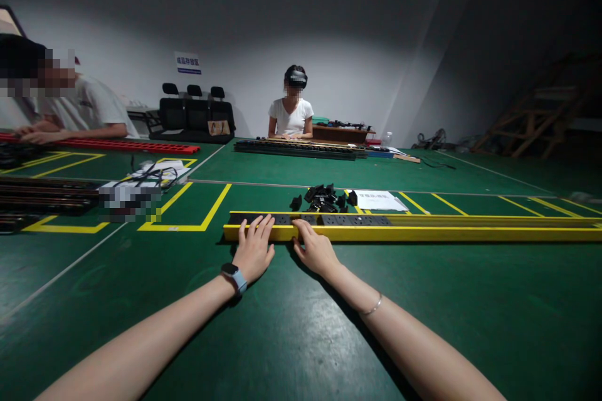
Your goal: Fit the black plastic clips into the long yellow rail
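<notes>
A long yellow channel [404, 234] lies across the green table in front of me, with black socket modules [355, 220] set inside its left part. My left hand [254, 250], a watch on its wrist, rests over the channel's near wall close to the left end; its fingers are spread and reach onto the black modules. My right hand [316, 249] is a little to the right, fingers bent over the near rim and thumb low on the front side, gripping the wall. Its fingertips are at the modules and partly hidden.
Behind the channel lie a pile of small black parts [324, 198] and a white paper sheet [377, 200]. Yellow tape lines [207, 225] mark the table. Black rails [51, 195] and cables [150, 175] are at left. Two other people sit beyond, one by a red rail [155, 146].
</notes>
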{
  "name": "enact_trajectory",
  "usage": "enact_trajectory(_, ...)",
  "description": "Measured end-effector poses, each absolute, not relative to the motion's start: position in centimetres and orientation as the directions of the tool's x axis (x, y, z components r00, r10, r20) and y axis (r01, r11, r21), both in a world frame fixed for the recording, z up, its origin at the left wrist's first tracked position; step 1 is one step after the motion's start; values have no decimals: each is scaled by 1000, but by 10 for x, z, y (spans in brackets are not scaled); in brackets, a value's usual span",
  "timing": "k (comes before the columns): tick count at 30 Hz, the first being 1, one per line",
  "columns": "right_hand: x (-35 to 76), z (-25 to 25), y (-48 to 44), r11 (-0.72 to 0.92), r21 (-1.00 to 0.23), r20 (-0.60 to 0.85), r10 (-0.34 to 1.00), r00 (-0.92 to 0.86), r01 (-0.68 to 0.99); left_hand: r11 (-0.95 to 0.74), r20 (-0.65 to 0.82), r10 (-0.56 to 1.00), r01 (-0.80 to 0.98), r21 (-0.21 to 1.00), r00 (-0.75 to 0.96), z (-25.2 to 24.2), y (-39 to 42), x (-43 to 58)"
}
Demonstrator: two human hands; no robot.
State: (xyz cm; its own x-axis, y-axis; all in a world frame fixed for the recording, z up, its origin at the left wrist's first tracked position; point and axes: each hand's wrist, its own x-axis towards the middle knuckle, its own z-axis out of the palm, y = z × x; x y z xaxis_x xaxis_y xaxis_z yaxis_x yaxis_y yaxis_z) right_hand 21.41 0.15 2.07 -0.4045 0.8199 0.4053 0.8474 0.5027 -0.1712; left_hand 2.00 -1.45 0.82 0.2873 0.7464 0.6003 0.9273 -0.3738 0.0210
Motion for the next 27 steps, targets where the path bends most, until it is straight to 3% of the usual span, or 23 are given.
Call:
enact_trajectory(20, 209, 17, -1, 321, -169, 433, 874, -222, 932, -489, 596, 700, 872, 0, 393, 15, -18, 22)
enact_trajectory(23, 211, 15, 1, 350, -177, 439, 865, -244, 920, -491, 603, 697, 871, 9, 387, 15, -18, 22)
enact_trajectory(27, 215, 14, 3, 519, -159, 431, 802, -414, 840, -483, 603, 705, 875, 22, 374, 14, -18, 22)
